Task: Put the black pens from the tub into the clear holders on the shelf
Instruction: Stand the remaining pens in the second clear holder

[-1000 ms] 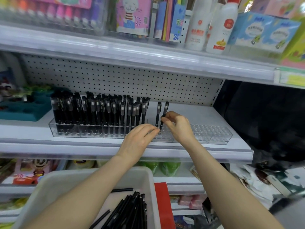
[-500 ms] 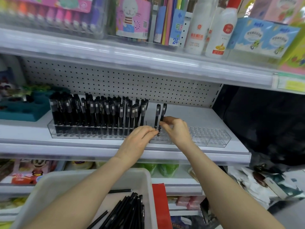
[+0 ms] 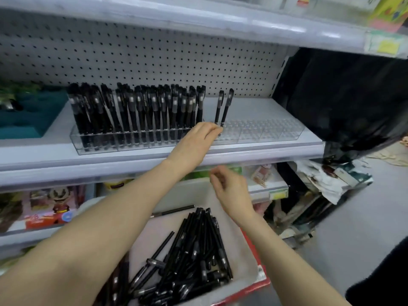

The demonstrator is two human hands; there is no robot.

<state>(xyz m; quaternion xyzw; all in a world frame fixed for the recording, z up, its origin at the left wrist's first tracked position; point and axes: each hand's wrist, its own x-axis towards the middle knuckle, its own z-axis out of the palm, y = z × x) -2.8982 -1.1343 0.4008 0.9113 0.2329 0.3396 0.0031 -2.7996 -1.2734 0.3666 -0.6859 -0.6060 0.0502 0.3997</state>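
A white tub (image 3: 247, 250) below the shelf holds several loose black pens (image 3: 194, 252). On the middle shelf stand clear holders (image 3: 260, 131); the left part is packed with upright black pens (image 3: 136, 113), and two pens (image 3: 223, 107) stand alone just right of them. My left hand (image 3: 198, 140) reaches to the holder, its fingertips touching the base of those two pens. My right hand (image 3: 231, 188) hovers over the far end of the tub, fingers loosely curled, holding nothing.
A pegboard backs the shelf. A teal tray (image 3: 28, 115) sits at the left of the shelf. The upper shelf edge (image 3: 198, 21) overhangs the holders. Toy boxes (image 3: 50, 206) fill the lower shelf. A red item (image 3: 256, 281) lies under the tub; clutter lies on the floor at right.
My right hand has let go of the pens in the holder and dropped down over the tub. The view has tilted downward. My left hand stays at the holder.
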